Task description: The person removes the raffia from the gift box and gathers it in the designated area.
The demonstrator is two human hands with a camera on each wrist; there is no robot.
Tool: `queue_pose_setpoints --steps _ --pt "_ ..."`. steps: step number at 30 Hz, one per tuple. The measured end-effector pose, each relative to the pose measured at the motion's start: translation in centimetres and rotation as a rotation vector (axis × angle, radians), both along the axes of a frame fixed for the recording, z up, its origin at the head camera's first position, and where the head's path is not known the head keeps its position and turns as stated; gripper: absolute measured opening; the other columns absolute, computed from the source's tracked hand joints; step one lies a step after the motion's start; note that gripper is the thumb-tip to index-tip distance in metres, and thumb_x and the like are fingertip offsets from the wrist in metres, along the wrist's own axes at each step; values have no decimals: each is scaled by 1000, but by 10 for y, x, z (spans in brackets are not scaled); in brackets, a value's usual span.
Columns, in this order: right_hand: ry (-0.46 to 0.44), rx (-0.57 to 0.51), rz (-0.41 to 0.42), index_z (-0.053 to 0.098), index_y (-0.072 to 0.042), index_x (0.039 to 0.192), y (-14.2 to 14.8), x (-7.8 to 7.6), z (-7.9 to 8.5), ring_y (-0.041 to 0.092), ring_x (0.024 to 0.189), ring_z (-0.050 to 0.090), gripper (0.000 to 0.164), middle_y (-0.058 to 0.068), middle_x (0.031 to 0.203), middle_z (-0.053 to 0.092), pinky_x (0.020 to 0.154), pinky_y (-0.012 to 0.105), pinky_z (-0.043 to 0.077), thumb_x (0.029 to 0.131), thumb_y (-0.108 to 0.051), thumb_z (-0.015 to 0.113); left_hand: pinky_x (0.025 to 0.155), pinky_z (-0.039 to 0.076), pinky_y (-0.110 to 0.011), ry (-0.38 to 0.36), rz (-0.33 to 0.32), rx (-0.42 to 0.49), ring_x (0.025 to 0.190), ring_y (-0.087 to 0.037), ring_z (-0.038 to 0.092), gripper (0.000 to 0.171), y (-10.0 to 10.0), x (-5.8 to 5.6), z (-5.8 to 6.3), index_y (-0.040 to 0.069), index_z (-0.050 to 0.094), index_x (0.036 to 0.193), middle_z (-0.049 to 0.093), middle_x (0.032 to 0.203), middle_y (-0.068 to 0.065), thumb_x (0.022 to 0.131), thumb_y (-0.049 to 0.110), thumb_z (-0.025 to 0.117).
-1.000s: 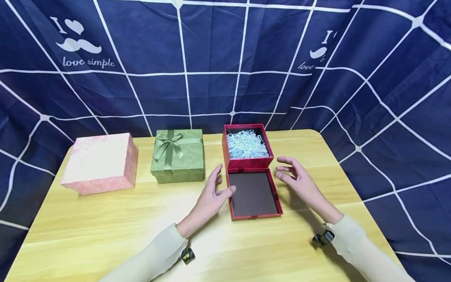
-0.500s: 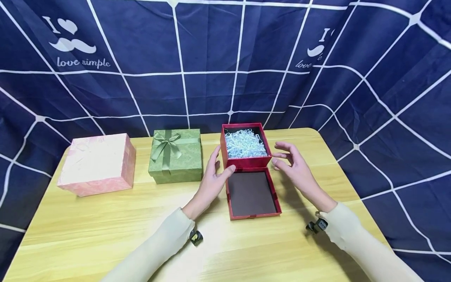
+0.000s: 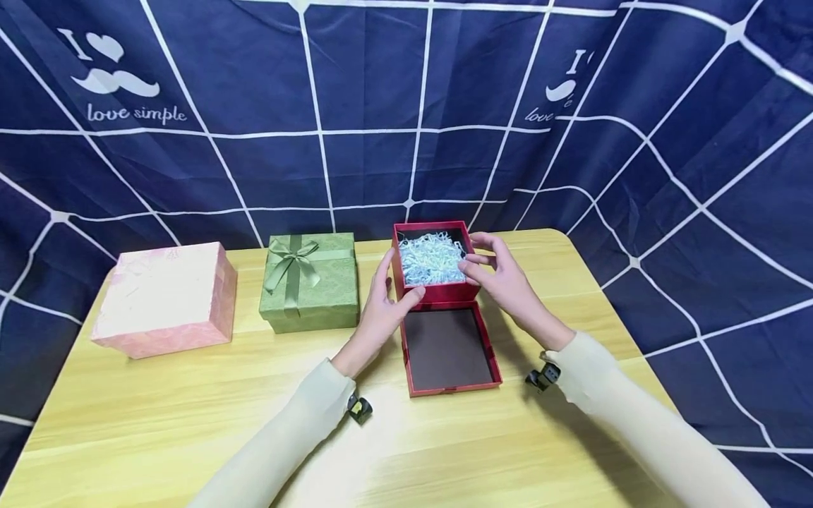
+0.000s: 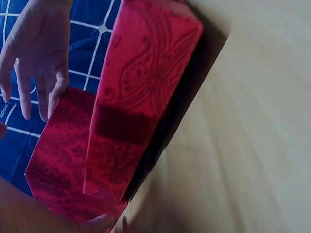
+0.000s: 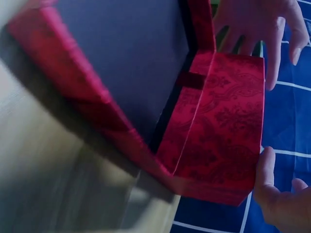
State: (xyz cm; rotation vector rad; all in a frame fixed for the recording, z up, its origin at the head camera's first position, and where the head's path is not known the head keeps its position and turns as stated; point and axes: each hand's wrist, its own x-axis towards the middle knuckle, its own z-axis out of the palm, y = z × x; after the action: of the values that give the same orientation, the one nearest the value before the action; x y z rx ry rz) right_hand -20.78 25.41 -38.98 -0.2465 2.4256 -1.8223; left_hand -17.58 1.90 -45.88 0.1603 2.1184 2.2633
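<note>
A red patterned gift box (image 3: 444, 293) stands with its top off, filled with pale blue shredded paper (image 3: 433, 259). In front of it lies its red lid (image 3: 449, 349), dark inside face up. My left hand (image 3: 380, 316) is at the box's left side, fingers stretched along the wall and thumb by the front rim. On the opposite side, my right hand (image 3: 504, 286) has its loosely bent fingertips right at the right rim. The left wrist view shows the red box wall (image 4: 60, 150) behind the lid, with the right hand (image 4: 41, 58) beyond.
A green gift box (image 3: 311, 286) with a ribbon bow stands left of the red box. Farther left sits a pink box (image 3: 168, 296). All are on a wooden table (image 3: 267, 395), with a dark blue gridded cloth (image 3: 375, 169) hanging behind and at the sides.
Both hands have moved forward from beside the lid to the red box's sides. The right hand has also come left to the rim. Box and lid keep their places on the table.
</note>
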Motion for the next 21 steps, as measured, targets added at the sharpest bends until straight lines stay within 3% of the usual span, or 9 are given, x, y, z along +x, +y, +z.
queue_pose_setpoints --steps 4,7,11,16,21 --pt "-8 24 -12 33 5 161 -2 -3 2 43 146 48 70 28 160 38 98 29 58 104 -16 70 126 29 -60 -3 -3 -62 158 -38 27 96 2 -4 1 22 27 175 26 175 -14 96 30 80" --pt "-30 61 1 32 3 163 -4 -7 5 40 149 46 73 26 164 34 106 43 56 105 -19 71 126 29 -59 -1 0 -120 158 -33 29 98 5 -7 4 25 27 175 27 174 -13 94 32 81" --pt "-93 103 50 21 -2 169 -13 -19 10 42 157 33 82 23 173 20 110 59 49 106 -23 71 125 28 -61 5 4 -173 158 -30 28 100 8 -14 7 27 27 175 24 176 -10 93 38 82" --pt "-164 192 111 8 -8 172 -22 -35 9 45 161 20 97 24 177 5 113 60 46 104 -32 73 126 28 -59 16 -14 -180 158 -32 27 106 10 -21 8 26 26 175 22 176 -13 90 38 87" --pt "-159 321 151 7 -3 171 -29 -49 8 42 158 24 103 27 172 15 127 56 26 101 -35 76 126 28 -54 -2 -18 -178 158 -32 28 116 10 -28 6 21 19 176 21 176 -14 86 32 91"
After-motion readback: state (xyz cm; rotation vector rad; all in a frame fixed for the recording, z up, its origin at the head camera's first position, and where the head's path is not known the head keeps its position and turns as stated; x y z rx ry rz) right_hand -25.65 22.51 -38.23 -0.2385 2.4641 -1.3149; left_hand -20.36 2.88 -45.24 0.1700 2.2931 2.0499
